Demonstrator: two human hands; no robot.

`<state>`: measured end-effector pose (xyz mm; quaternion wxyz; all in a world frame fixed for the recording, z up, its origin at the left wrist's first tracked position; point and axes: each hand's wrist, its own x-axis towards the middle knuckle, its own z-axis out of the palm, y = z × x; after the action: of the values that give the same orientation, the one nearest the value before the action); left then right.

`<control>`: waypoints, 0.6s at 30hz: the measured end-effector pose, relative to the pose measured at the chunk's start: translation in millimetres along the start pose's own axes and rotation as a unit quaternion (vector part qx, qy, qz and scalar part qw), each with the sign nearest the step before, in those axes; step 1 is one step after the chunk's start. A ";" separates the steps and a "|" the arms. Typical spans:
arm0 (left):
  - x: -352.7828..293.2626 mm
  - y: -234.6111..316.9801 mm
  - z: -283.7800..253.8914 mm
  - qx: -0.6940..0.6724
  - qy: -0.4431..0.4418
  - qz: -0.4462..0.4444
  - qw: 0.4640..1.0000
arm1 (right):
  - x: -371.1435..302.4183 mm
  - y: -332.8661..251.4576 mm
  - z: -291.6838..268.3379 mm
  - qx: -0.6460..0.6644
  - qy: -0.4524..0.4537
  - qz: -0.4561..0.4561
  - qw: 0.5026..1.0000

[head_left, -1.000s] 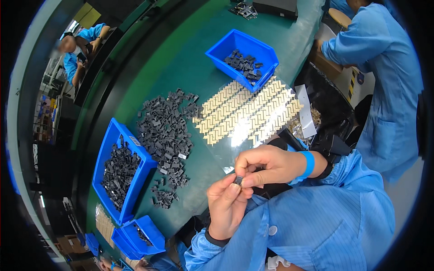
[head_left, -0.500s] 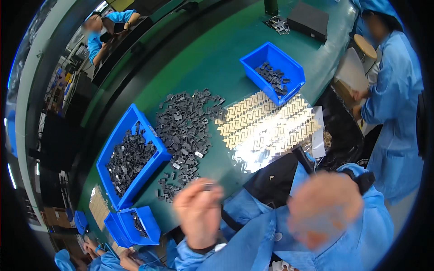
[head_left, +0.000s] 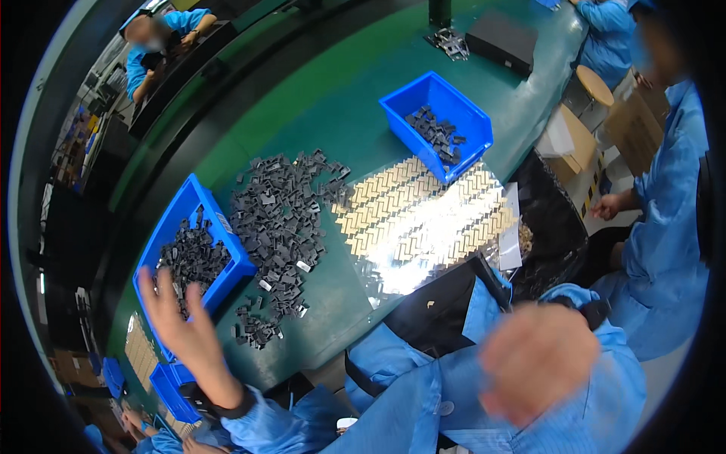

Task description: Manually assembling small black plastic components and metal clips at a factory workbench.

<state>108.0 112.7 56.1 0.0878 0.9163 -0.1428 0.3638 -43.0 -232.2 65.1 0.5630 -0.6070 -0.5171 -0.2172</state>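
Note:
My left hand (head_left: 185, 325) reaches over the near edge of a large blue bin (head_left: 243, 261), its fingers spread and nothing visible in them. Inside that bin lie many small dark grey plastic parts (head_left: 193, 253). A loose heap of the same kind of parts (head_left: 280, 219) covers the table beside it. My right hand (head_left: 537, 363) is raised close in front of my blue coat at the lower right. It is smeared by motion, so its fingers and anything in them cannot be made out.
A sheet with rows of beige pieces (head_left: 408, 204) lies on the green table (head_left: 348, 113), under the edge of a second blue bin (head_left: 473, 117). Below my left arm stands a smaller blue bin (head_left: 170, 390). A black box (head_left: 503, 41) sits far back. Co-workers in blue (head_left: 658, 280) are around.
My left hand has moved left from beside the heap to the large bin, and its fingers have spread from a pinch. The right hand stays near the same place. The view has shifted slightly.

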 end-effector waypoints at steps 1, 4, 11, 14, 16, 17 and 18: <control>2.6 38.6 7.1 -0.106 -0.057 0.014 0.993 | -12.1 10.8 -7.8 -0.170 -0.086 0.095 0.977; -15.9 106.4 20.7 -0.130 -0.240 0.112 0.955 | -10.5 75.4 3.2 -0.237 0.030 0.239 0.941; -18.5 128.3 71.9 -0.209 -0.325 0.170 0.907 | -19.6 137.6 18.6 -0.338 -0.033 0.283 0.897; -18.9 126.6 77.2 -0.228 -0.323 0.161 0.904 | -23.3 147.0 25.0 -0.346 -0.052 0.301 0.887; -18.7 125.8 79.1 -0.238 -0.316 0.158 0.905 | -24.4 150.5 26.4 -0.358 -0.043 0.284 0.889; -17.9 125.9 80.2 -0.243 -0.311 0.163 0.904 | -24.7 151.8 25.6 -0.357 -0.044 0.286 0.888; -17.9 125.9 81.3 -0.248 -0.305 0.168 0.904 | -24.8 152.9 24.5 -0.351 -0.046 0.288 0.890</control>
<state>106.7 -24.1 -7.7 0.2017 0.8937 -0.3998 0.0290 73.4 -193.7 -32.7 0.3266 -0.8966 -0.2352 -0.1849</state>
